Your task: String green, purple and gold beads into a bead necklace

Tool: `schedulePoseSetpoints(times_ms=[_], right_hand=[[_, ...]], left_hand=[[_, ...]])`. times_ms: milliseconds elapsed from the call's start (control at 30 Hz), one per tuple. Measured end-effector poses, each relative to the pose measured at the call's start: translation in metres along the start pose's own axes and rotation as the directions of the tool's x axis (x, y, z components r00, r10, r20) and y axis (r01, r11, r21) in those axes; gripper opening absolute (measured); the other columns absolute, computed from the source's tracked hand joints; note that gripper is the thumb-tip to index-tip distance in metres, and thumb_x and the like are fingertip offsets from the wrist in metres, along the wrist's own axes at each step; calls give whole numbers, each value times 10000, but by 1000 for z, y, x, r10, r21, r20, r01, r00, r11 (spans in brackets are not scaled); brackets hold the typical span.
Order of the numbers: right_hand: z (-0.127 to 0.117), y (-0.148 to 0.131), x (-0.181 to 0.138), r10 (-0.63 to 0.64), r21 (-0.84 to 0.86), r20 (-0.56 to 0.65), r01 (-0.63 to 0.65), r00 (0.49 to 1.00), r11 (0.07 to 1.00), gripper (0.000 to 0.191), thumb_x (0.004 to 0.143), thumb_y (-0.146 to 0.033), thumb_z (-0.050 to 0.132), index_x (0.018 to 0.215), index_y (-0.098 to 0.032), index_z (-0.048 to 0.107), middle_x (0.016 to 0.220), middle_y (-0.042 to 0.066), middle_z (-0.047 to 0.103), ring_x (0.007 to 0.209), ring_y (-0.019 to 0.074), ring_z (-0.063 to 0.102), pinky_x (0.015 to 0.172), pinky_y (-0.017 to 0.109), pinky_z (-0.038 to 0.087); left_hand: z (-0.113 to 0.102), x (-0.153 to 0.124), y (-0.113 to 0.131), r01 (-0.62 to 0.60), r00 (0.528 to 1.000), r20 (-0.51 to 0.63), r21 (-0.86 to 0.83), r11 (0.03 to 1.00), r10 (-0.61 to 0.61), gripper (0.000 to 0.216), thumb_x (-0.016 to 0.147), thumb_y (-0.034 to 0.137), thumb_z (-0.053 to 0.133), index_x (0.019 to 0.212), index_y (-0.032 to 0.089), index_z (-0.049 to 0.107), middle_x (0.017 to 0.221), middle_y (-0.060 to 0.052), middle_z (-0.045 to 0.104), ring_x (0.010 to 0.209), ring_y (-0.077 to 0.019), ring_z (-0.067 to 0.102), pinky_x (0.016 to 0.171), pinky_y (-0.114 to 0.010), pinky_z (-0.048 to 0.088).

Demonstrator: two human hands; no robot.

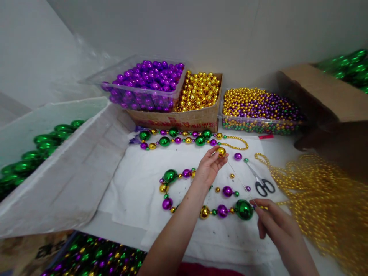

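My left hand [210,165] is closed on a shiny gold bead [221,152] above the white cloth. From near this bead a thin string [240,179] runs taut down to my right hand [276,220], whose thumb and fingers pinch it beside a large green bead [244,209]. That bead ends a strung row of purple, gold and green beads, curving left to another green bead [170,176]; my left forearm hides part of the row. Loose beads lie around the string, among them a purple bead [237,156]. Black-handled scissors [261,183] lie open to the right.
A finished-looking bead necklace [178,140] lies behind. Along the wall stand a clear tub of purple beads [149,82], a cardboard box of gold beads [172,120] and a tub of mixed small beads [258,111]. Gold bead strands [322,207] heap at right; green beads [43,147] fill a left box.
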State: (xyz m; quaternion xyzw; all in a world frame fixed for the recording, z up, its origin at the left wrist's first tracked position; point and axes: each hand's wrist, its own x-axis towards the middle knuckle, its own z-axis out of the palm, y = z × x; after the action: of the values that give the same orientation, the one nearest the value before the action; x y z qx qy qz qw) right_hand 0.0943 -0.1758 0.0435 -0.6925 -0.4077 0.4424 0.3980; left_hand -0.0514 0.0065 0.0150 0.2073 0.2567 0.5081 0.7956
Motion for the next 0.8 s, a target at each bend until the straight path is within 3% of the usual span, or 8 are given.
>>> schedulePoseSetpoints(times_ms=[233, 400, 800], right_hand=[[-2, -2, 2, 8, -1, -14, -8, 1000, 1000, 435, 852, -533, 501, 1046, -158, 608, 479, -44, 479, 493, 144, 475, 524, 239, 355], [-1, -2, 1, 30, 17, -74, -28, 997, 999, 450, 829, -549, 523, 1055, -171, 617, 458, -52, 459, 492, 149, 471, 554, 250, 358], [4, -4, 4, 32, 67, -66, -27, 997, 997, 429, 788, -578, 547, 956, -193, 634, 426, -51, 456, 433, 145, 470, 463, 231, 359]], left_hand=[[1, 2, -4, 1, 1000, 11, -27, 1000, 0, 259, 793, 164, 655, 1047, 162, 602, 974, -57, 659, 892, -186, 658, 882, -331, 455], [-3, 6, -8, 15, 999, -40, -71, 997, -18, 222, 800, 204, 655, 1012, 159, 614, 930, -52, 664, 870, -179, 661, 874, -323, 467], [-4, 6, -7, 26, 997, -72, -97, 995, -33, 176, 790, 168, 653, 957, 116, 635, 911, -77, 683, 870, -196, 671, 852, -309, 484]])
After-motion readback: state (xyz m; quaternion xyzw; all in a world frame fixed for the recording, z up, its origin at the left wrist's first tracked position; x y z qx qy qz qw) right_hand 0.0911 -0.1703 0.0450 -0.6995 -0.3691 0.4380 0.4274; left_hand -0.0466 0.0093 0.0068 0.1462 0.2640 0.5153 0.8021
